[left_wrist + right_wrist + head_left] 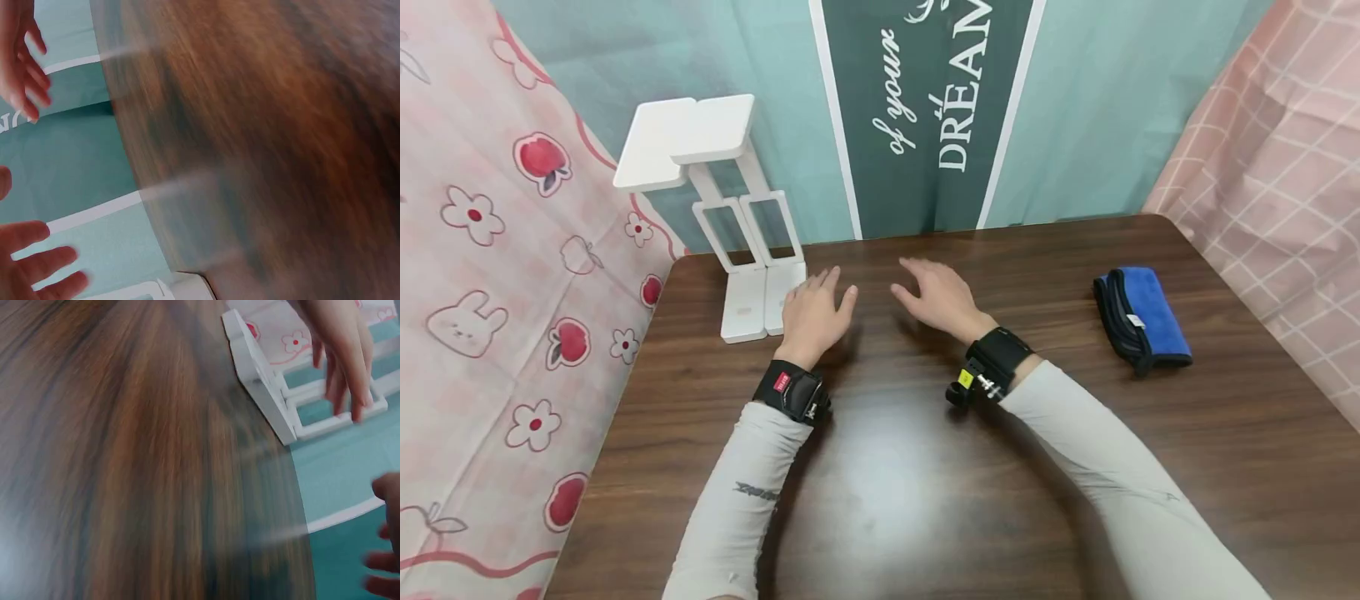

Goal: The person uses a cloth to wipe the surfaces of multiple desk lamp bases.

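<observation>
Both hands hover over a dark wood table (887, 433), holding nothing. My left hand (814, 315) has its fingers extended and overlaps the base of a white folding stand (745, 304) in the head view. Two such stands stand side by side, their flat tops (715, 129) raised on frame-like arms. To the right, my right hand (942, 298) is held with fingers loosely extended toward the left hand, a gap between them. In the left wrist view the left fingers (47, 259) are spread; the right wrist view shows the right fingers (382, 562) at its edge.
A folded blue cloth (1146, 321) with black edging lies at the table's right side. A teal curtain (1075, 108) with lettering hangs along the back edge. Pink patterned curtains hang at the left (497, 250) and right (1277, 150).
</observation>
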Available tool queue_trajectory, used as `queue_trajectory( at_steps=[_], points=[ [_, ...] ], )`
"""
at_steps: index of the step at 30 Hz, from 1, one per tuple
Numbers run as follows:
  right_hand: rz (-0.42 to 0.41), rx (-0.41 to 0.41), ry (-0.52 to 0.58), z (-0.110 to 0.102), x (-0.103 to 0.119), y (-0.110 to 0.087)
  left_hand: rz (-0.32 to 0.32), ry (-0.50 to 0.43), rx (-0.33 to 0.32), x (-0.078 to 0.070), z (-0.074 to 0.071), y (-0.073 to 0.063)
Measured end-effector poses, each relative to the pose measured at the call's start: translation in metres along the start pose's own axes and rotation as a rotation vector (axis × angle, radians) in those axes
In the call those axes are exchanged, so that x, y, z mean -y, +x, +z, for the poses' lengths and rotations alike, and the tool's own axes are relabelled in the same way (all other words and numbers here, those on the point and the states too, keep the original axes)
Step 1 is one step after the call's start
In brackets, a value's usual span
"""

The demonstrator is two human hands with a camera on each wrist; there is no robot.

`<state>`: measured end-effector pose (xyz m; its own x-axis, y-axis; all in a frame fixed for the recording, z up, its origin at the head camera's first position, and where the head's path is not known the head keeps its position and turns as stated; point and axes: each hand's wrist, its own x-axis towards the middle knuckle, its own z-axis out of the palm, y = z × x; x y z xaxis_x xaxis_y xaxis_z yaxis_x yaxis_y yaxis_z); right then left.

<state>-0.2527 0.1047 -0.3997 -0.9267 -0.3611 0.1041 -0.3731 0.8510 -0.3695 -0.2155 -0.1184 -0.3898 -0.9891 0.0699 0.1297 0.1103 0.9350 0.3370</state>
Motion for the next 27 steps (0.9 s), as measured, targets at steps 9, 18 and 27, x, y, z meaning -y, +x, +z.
queue_trajectory(
  at_steps=[9, 18, 27],
  points=[
    [0.020, -0.041, -0.169, -0.055, -0.092, -0.070, -0.074, -0.094, -0.305, 0.041, -0.040, 0.011],
    [0.409, 0.031, -0.196, -0.092, -0.197, -0.138, -0.149, -0.135, -0.372, 0.080, -0.068, 0.048],
    [0.466, 0.074, -0.165, -0.088, -0.214, -0.141, -0.071, -0.073, -0.365, 0.086, -0.083, 0.079]
  ],
)
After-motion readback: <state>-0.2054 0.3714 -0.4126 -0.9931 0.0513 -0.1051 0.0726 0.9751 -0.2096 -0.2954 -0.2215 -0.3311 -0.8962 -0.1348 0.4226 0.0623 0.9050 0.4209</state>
